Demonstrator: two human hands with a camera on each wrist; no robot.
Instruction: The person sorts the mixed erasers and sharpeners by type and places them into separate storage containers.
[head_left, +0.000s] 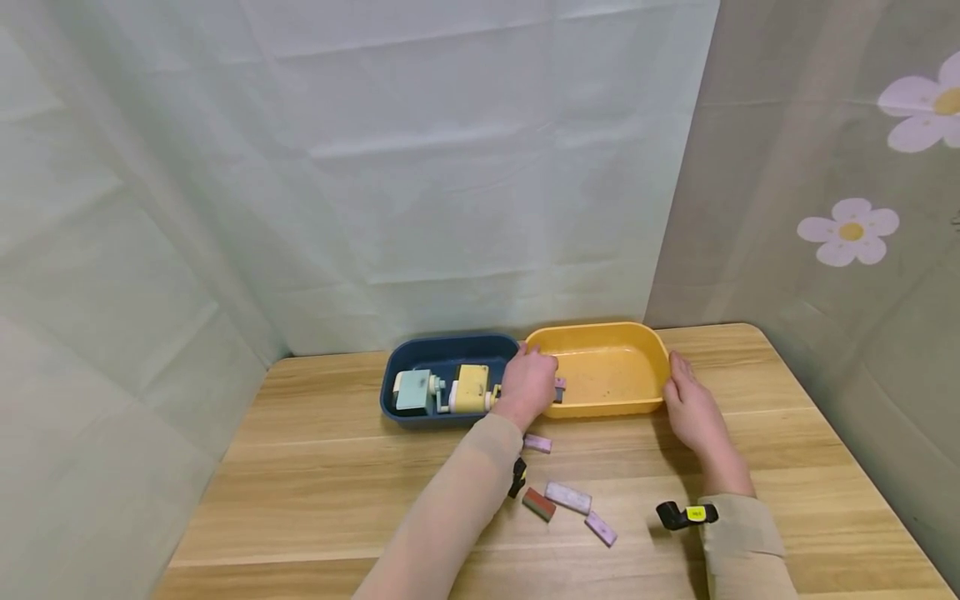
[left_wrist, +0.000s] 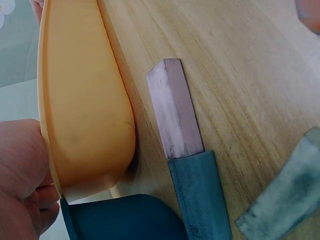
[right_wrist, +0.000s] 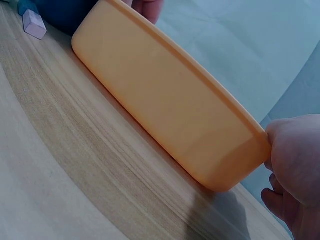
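Note:
A yellow plastic bin (head_left: 611,375) stands on the wooden table, its left end against a dark blue bin (head_left: 420,350). My left hand (head_left: 528,379) grips the yellow bin's rim where the two bins meet; in the left wrist view its lower fingers curl under the rim. At the opposite end, my right hand (head_left: 693,408) holds the rim from outside, with curled fingers (right_wrist: 272,197) below it. A small pink and grey piece (head_left: 559,388) shows beside my left hand inside the yellow bin.
Inside the blue bin lie a light blue boxy device (head_left: 415,390) and a yellow one (head_left: 471,388), with small cranks. In front are pink blocks (head_left: 567,497) and a red-and-green block (head_left: 538,504). Another pink block (left_wrist: 175,110) meets a teal piece (left_wrist: 200,195). A curtain (head_left: 465,167) hangs behind.

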